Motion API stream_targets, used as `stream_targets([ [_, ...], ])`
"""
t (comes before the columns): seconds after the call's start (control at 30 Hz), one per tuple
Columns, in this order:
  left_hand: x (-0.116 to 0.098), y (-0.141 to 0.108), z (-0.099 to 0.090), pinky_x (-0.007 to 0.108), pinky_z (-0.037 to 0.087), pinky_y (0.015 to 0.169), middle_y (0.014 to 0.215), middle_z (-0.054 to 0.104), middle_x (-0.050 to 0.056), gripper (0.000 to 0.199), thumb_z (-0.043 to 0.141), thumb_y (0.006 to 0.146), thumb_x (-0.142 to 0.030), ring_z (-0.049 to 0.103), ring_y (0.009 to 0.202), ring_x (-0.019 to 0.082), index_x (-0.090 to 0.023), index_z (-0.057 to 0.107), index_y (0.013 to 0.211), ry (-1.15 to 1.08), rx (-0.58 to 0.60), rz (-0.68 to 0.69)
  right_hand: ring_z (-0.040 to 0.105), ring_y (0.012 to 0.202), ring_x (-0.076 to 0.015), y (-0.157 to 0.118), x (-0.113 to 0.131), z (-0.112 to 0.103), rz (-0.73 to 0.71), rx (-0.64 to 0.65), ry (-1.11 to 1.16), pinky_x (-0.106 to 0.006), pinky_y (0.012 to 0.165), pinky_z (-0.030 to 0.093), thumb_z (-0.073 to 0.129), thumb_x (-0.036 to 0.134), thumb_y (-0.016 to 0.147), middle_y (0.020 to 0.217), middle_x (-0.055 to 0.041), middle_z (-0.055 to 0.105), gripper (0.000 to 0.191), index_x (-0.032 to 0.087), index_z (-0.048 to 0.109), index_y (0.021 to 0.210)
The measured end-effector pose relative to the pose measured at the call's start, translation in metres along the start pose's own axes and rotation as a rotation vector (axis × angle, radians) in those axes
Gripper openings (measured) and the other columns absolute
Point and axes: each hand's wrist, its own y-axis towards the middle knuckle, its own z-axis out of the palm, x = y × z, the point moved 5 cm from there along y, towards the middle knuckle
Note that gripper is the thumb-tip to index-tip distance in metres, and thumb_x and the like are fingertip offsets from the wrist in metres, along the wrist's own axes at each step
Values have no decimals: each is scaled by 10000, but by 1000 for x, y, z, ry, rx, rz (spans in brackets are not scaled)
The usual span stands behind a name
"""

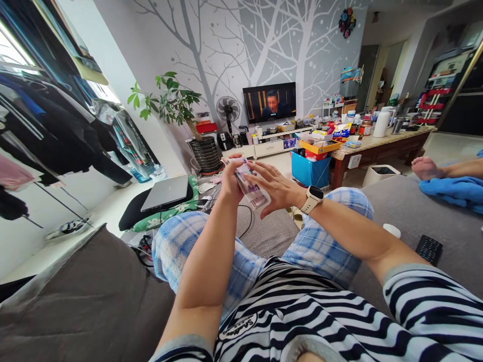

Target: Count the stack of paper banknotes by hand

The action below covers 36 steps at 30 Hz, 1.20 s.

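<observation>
In front of my knees my left hand [230,182] is wrapped round a thick stack of printed paper slips [253,191], pale with purple markings. The stack is held tilted, its lower end pointing towards me. My right hand [279,185], with a pale-strapped watch on the wrist, reaches over from the right. Its fingers are stretched out and apart, the tips lying over the upper face of the stack. The thumb is near the stack's lower end. What is printed on the slips is too small to read.
A closed laptop [166,193] lies on a cushion at the left, with cables beside it. To the right are a remote control [429,250], a waste bin [380,173] and another person's foot [427,167]. A crowded table [402,137] stands beyond, near a blue box [310,171].
</observation>
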Motion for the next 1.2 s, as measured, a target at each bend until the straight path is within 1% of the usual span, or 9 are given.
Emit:
stream_targets([
  [0.13,1,0,0,282,484,635,721,573,-14,283,573,620,-212,593,635,140,-226,474,885,-5,-21,6,118,1372,-330,1,-2,0,6,-19,-11,-538,1091,165,592,697,619,1495,-175,144,1035,156,226,1421],
  [0.27,-2,1,0,274,479,586,704,574,-6,281,561,610,-210,593,630,149,-217,473,877,-21,-32,21,127,1374,-318,2,-3,0,0,1,14,-540,1090,161,586,672,654,1499,-141,158,963,206,237,1422],
  [0.5,-5,1,0,283,490,623,737,600,12,280,561,605,-214,603,643,151,-205,490,875,-47,-18,19,157,1365,-302,3,-3,-8,6,42,53,-529,1091,159,548,657,703,1497,-98,191,877,255,247,1423],
  [0.7,-5,2,-3,300,493,611,755,615,28,267,529,638,-257,620,673,175,-209,499,900,-37,-41,-5,188,1360,-275,4,-1,-10,-26,20,28,-499,1088,185,491,658,746,1480,-95,241,778,258,322,1391],
  [0.9,-5,2,-3,315,493,608,748,612,28,285,533,635,-261,615,663,184,-214,490,913,-40,-63,-10,235,1340,-275,4,2,-13,-31,10,4,-498,1072,203,478,641,768,1459,-103,290,723,252,366,1367],
  [1.2,-5,2,-2,313,492,599,740,611,31,277,533,628,-256,607,642,176,-210,489,897,-60,-58,-26,268,1320,-279,4,3,-15,-30,2,1,-499,1060,216,478,642,767,1445,-104,317,717,254,375,1361],
])
